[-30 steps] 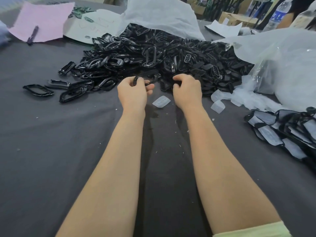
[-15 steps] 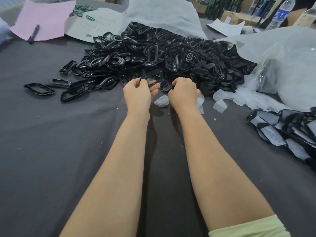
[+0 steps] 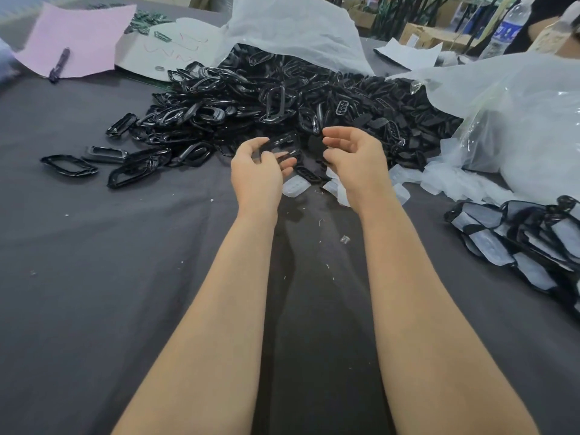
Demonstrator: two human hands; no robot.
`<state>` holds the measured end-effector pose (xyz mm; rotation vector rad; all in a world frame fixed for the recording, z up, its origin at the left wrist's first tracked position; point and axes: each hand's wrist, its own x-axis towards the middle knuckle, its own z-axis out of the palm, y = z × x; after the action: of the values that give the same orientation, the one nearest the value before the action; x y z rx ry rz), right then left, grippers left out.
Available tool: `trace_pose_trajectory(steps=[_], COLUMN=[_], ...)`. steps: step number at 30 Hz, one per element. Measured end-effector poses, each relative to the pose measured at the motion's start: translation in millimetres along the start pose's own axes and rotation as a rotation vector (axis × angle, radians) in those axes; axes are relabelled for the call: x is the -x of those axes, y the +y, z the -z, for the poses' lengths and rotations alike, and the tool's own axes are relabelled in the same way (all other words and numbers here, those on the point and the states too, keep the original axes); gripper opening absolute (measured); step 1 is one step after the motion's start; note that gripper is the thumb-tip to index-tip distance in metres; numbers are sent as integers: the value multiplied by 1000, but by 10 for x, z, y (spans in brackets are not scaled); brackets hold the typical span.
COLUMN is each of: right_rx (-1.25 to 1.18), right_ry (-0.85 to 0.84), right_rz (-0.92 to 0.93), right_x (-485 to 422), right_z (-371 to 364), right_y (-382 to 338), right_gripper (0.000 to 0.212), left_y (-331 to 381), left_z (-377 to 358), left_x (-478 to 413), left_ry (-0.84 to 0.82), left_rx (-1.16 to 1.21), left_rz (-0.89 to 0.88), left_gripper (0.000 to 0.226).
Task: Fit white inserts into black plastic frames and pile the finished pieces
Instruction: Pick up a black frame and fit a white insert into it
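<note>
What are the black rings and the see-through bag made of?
The black frames look like hard, glossy plastic: light glints off their edges. The bag seems to be thin, soft plastic film: it is see-through, crinkled and shiny.

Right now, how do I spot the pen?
Look left of the big pile of black frames, to the far corner. A pink paper lies there with the pen on it. It is a thin dark stick, not a loop.

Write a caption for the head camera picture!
Left hand holds a glossy black oval plastic frame beside the right hand, before a heap of black frames and translucent white inserts.
</note>
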<state>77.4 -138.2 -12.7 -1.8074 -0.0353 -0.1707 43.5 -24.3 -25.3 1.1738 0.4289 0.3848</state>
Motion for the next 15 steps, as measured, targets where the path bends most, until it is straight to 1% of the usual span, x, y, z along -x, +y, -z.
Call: trace_pose_trajectory(steps=[3, 5, 8, 11, 13, 15], right_rx=[-78, -81, 62, 257, 292, 238], right_ry=[-39, -33, 1, 38, 57, 85], right_rz=[9, 31, 118, 232, 258, 227], right_x=[107, 163, 244, 331, 348, 330], right_z=[88, 130, 135, 78, 73, 94], right_y=[9, 24, 63, 161, 213, 244], right_gripper=[34, 34, 27, 24, 27, 27], left_y=[-19, -33, -89, -180, -214, -227], left_z=[-73, -120, -145, -127, -117, -119], left_x=[93, 162, 247, 280, 284, 266], left_ry=[-74, -120, -159, -164, -163, -157], left_rx=[-30, -42, -116, -226, -240, -229], left_rz=[1, -13, -73, -119, -146, -172], left_gripper=[26, 21, 15, 17, 19, 20])
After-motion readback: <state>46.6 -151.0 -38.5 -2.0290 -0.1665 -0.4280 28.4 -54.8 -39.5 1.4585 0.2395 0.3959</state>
